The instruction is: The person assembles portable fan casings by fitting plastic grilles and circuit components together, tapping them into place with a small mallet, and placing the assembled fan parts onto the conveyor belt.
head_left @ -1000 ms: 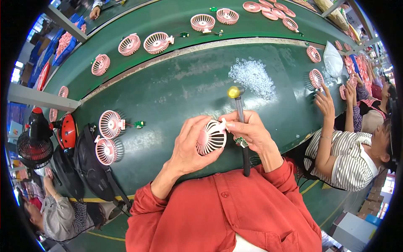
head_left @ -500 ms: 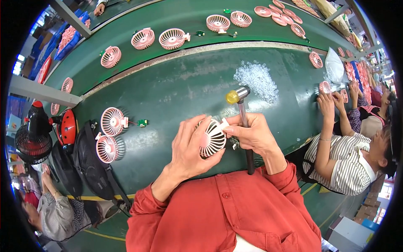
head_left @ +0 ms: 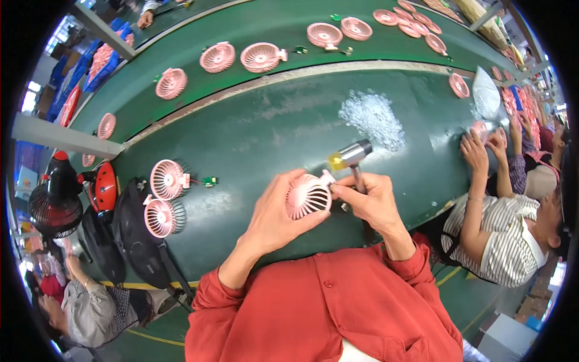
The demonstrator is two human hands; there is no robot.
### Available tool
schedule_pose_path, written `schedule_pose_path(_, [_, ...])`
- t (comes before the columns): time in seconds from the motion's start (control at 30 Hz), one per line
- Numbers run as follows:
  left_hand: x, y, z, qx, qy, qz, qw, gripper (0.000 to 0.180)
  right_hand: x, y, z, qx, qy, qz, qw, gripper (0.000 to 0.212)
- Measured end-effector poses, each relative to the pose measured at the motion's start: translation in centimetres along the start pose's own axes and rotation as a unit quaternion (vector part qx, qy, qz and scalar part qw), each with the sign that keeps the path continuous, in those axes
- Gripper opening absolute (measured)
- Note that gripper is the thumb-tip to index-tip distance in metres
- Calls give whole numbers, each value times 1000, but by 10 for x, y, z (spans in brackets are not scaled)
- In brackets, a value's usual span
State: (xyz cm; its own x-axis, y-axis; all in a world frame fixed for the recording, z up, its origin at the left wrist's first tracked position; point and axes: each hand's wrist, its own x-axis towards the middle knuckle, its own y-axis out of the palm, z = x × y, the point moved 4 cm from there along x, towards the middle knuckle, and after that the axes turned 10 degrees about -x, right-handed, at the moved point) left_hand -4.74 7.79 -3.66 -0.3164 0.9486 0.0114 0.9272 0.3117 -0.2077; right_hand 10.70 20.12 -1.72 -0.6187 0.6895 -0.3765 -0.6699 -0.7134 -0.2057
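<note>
My left hand (head_left: 270,208) is closed around a round pink slatted fan housing (head_left: 309,198), its slats facing up. A small pale tab (head_left: 327,177) sticks out from the housing's far right side. Close to that tab, my right hand (head_left: 375,202) grips a mallet (head_left: 358,151) by its handle, just below the head. The mallet's head is metal with a yellow face pointing left. Its lower handle is partly hidden behind my right hand. Whether the right fingertips touch the housing, I cannot tell.
Small clear plastic pieces (head_left: 374,120) lie heaped beyond the mallet. Two pink housings (head_left: 167,180) rest at left, one wired to a green circuit board (head_left: 209,181). More housings (head_left: 261,57) sit on the far green belt (head_left: 181,51). A black bag (head_left: 140,241) stands left; a co-worker (head_left: 500,238) sits right.
The mallet's head has dropped lower and tilted. My right thumb and fingers have drawn back slightly from the tab. The housing has turned a little in my left hand. The whole view has shifted slightly.
</note>
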Motion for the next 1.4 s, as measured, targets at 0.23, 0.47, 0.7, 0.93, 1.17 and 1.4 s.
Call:
schedule_pose_path(0.23, [13,-33,15,-351,-202,44,913,33,8,5,1,-20,-34,-29,999,14])
schedule_pose_path(0.47, [41,-160,-1,151,27,-267,951,10,7,-14,14,-43,-143,-160,976,27])
schedule_pose_path(0.7, [112,-245,22,570,135,-319,745,25,-11,-30,14,-38,-239,-270,932,10])
schedule_pose_path(0.93, [187,-231,76,619,-15,-207,757,49,-12,-36,0,-26,-256,-230,938,25])
schedule_pose_path(1.17, [228,-96,8,551,73,-61,829,61,6,-43,-3,-42,-147,-212,965,40])
schedule_pose_path(1.4, [275,-50,40,530,125,-47,838,24,9,-31,0,-7,-184,-161,970,20])
